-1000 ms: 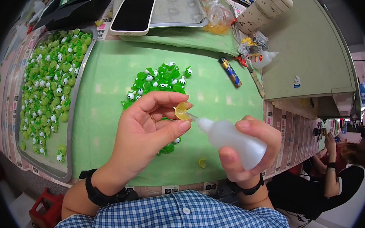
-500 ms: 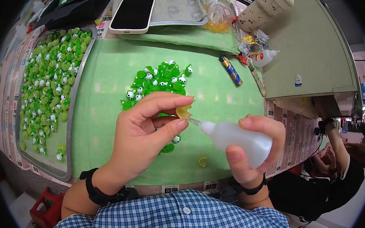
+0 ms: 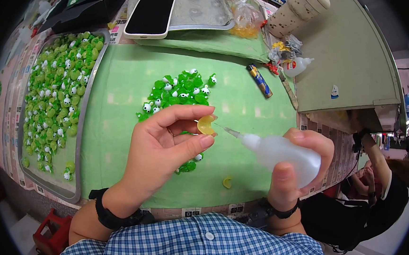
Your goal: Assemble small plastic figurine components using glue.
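Glue nozzle now almost at the small yellow piece pinched in the left hand.

Left hand [image 3: 161,147] closed in a pinch, thumb and forefinger on the yellow piece [image 3: 206,125], held up over the green mat [image 3: 118,114]. Right hand [image 3: 295,168] wrapped fully round the white squeeze bottle [image 3: 282,153], needle tip pointing left, just short of the piece; a second ago the bottle sat lower and tilted up more, so it has levelled off and lined up, and gluing looks about to happen, no drop visible. Under the hands: pile of green frog figures [image 3: 178,94], a loose yellow bit [image 3: 227,182] near the mat's front edge. Further out: tray of frogs [image 3: 51,105] left, phone [image 3: 150,15] top, lighter [image 3: 260,80] and a second small bottle [image 3: 299,65] right. Another person [image 3: 384,186] sits at lower right.
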`<state>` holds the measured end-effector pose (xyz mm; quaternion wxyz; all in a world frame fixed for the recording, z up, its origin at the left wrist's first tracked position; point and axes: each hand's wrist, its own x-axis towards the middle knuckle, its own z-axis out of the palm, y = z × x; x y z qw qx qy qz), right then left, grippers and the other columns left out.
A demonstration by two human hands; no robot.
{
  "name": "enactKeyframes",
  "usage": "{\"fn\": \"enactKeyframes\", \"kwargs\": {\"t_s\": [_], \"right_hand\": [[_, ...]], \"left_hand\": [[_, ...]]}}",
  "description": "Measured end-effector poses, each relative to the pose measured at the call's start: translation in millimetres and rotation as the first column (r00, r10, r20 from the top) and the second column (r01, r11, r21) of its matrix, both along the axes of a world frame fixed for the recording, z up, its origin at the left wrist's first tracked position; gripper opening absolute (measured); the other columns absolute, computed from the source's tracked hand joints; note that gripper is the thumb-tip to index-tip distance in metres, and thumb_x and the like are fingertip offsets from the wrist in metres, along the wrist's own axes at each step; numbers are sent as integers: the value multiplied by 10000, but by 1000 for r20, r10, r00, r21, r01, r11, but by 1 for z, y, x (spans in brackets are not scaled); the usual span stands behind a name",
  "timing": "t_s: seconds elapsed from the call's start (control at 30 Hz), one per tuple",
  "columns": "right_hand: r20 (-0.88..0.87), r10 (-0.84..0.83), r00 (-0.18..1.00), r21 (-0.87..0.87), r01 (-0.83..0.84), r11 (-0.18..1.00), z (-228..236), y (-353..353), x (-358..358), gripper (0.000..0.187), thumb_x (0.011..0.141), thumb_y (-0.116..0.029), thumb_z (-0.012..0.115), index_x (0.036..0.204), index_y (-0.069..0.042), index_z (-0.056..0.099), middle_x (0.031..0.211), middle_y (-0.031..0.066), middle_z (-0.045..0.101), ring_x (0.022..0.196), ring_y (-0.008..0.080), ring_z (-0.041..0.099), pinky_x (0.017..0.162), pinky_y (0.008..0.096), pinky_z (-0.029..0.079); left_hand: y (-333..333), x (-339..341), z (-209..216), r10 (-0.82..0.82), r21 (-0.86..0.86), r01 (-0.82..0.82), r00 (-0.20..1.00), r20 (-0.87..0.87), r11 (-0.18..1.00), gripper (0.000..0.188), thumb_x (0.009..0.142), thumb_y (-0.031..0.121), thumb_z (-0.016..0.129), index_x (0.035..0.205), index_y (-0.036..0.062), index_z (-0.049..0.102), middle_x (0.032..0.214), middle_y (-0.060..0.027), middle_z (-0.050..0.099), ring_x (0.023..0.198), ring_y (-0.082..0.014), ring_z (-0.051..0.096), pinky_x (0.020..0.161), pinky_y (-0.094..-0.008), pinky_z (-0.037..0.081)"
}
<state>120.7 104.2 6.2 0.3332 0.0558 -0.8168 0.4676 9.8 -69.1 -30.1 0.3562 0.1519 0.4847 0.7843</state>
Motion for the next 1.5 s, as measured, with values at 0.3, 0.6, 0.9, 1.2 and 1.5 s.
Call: {"fn": "enactKeyframes", "kwargs": {"t_s": [0.3,0.6,0.9,1.2,1.5], "right_hand": [[-30,39,999,113,-35,993,0,2,-3,459,731,-79,710,1089,40,448,703,98,536,512,127,498,444,228,374],[-28,26,999,161,-21,987,-1,2,-4,461,696,-49,722,1076,41,477,772,128,571,536,139,523,454,246,406],[69,-9,998,-13,10,1000,2,2,5,507,746,-181,712,1119,28,441,779,109,552,593,129,546,520,249,443],[-13,-307,951,-417,274,866,-21,27,-24,369,869,-160,587,1149,-38,380,1014,153,578,912,208,574,763,289,481],[392,-275,878,-83,331,940,-58,51,-40,511,798,-2,626,1233,-34,360,1030,133,643,894,133,599,797,239,455]], "left_hand": [[0,-1,1,-12,-17,12,1000,12,1000,390,765,-67,641,1138,-29,537,1078,-119,590,996,-160,571,874,-280,494],[0,0,2,-14,1,14,1000,26,1000,371,760,-64,649,1118,-15,564,1067,-93,588,987,-154,572,858,-271,494],[-2,-1,2,-20,-32,15,989,-146,999,315,776,-87,617,1079,-4,596,1072,-80,543,938,-147,574,834,-250,494],[-1,-2,4,0,14,0,999,37,1000,404,753,-56,655,1139,-2,548,1050,-104,601,922,-157,596,834,-276,496],[-4,-6,6,-12,26,9,995,103,1000,408,765,-17,660,1153,2,536,1067,-112,599,892,-153,605,831,-272,493]]}}
